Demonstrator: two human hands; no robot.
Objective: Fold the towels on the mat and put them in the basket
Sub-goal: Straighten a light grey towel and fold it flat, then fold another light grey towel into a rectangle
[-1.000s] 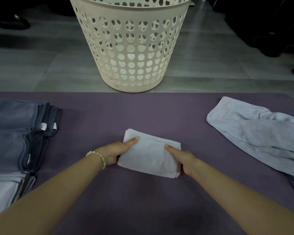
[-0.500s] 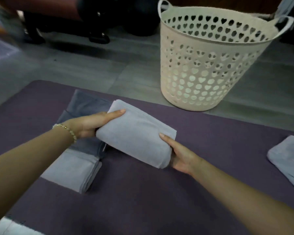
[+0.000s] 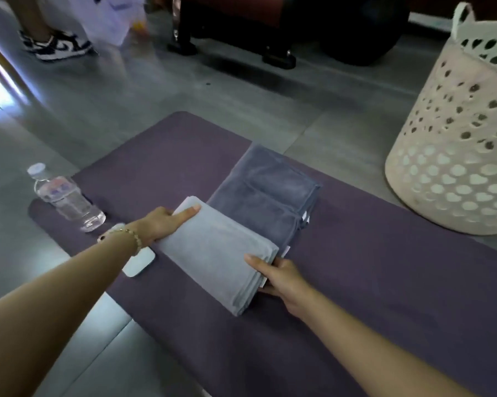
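A folded light grey towel (image 3: 215, 253) lies on top of a stack of light folded towels on the purple mat (image 3: 370, 282). My left hand (image 3: 167, 222) grips its far left end, thumb on top. My right hand (image 3: 278, 277) grips its near right end, thumb on top and fingers underneath. Just behind it lies a pile of folded dark grey-blue towels (image 3: 267, 193). The cream basket (image 3: 453, 156) with heart-shaped holes stands on the floor at the right, beyond the mat.
A clear water bottle (image 3: 65, 196) lies at the mat's left end, and a white flat object (image 3: 139, 262) rests under my left wrist. A person's sneakers (image 3: 58, 45) and dark furniture legs (image 3: 278, 57) are on the grey floor beyond.
Both hands have carried the folded light towel leftward and lowered it onto the stack of light towels. My view has swung left, so the basket now sits at the right edge.
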